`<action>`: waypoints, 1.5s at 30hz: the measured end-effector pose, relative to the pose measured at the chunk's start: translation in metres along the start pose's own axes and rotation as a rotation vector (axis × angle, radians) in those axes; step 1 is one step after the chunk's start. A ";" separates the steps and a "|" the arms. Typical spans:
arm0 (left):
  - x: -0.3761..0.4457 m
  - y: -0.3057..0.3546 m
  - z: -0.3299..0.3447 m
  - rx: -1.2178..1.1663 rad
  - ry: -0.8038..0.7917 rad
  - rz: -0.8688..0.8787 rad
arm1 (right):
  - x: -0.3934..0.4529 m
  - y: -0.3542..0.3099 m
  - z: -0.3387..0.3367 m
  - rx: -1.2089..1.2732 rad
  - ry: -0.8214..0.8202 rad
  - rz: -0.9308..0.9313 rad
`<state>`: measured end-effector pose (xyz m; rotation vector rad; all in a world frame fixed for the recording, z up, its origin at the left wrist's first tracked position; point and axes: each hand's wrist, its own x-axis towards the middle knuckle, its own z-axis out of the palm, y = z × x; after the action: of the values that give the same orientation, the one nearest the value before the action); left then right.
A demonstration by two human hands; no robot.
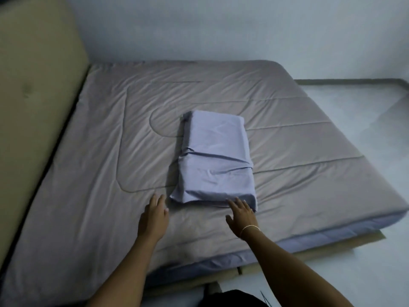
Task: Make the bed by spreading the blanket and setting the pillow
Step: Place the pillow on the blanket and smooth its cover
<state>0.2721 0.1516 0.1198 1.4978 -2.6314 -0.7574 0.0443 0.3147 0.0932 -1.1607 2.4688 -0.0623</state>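
A grey-brown quilted blanket (287, 134) lies spread flat over the mattress and covers its top. In the middle of it rests a pale blue pillow (215, 158), lengthwise away from me, with a loose fold of its case across the near half. My left hand (155, 214) hovers flat just left of the pillow's near corner, fingers apart, not touching it. My right hand (242, 212), with a thin band on its wrist, has its fingertips at the pillow's near edge, fingers spread and holding nothing.
A beige padded headboard (37, 85) runs along the left side. A blue sheet edge (298, 242) shows under the blanket at the near side. Pale floor (354, 120) lies to the right, and a wall stands behind the bed.
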 end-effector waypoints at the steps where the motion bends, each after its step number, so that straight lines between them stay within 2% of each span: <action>1: 0.001 0.018 0.009 -0.013 0.002 0.006 | 0.004 0.014 -0.001 -0.009 -0.012 -0.009; 5: 0.001 0.070 0.036 -0.045 -0.019 0.006 | 0.019 0.052 -0.007 0.022 -0.033 -0.025; 9: 0.002 0.090 0.053 -0.025 -0.045 0.017 | 0.026 0.069 -0.003 0.105 -0.052 -0.023; 15: 0.020 0.076 0.062 -0.013 -0.052 0.003 | 0.030 0.084 0.007 0.192 -0.074 0.007; 20: 0.045 0.050 0.099 -0.047 -0.054 -0.043 | 0.043 0.107 0.016 0.236 -0.026 0.030; 23: 0.070 0.051 0.131 -0.061 -0.069 -0.075 | 0.071 0.128 0.026 0.314 -0.009 0.099; 27: 0.128 0.047 0.166 -0.107 -0.009 -0.149 | 0.127 0.146 0.044 0.404 0.050 0.246; 33: 0.197 0.033 0.205 -0.070 0.029 -0.335 | 0.186 0.163 0.084 0.444 -0.084 0.454; 38: 0.184 0.037 0.199 -0.090 0.189 -0.341 | 0.179 0.168 0.082 0.467 0.028 0.436; 42: 0.161 0.044 0.182 -0.197 0.272 -0.230 | 0.161 0.175 0.064 0.455 0.168 0.348; 45: 0.129 0.049 0.185 -0.249 0.276 -0.181 | 0.143 0.186 0.066 0.471 0.261 0.363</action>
<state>0.1171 0.1406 -0.0505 1.6474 -2.1409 -0.7892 -0.1474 0.3374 -0.0553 -0.5261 2.6395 -0.6853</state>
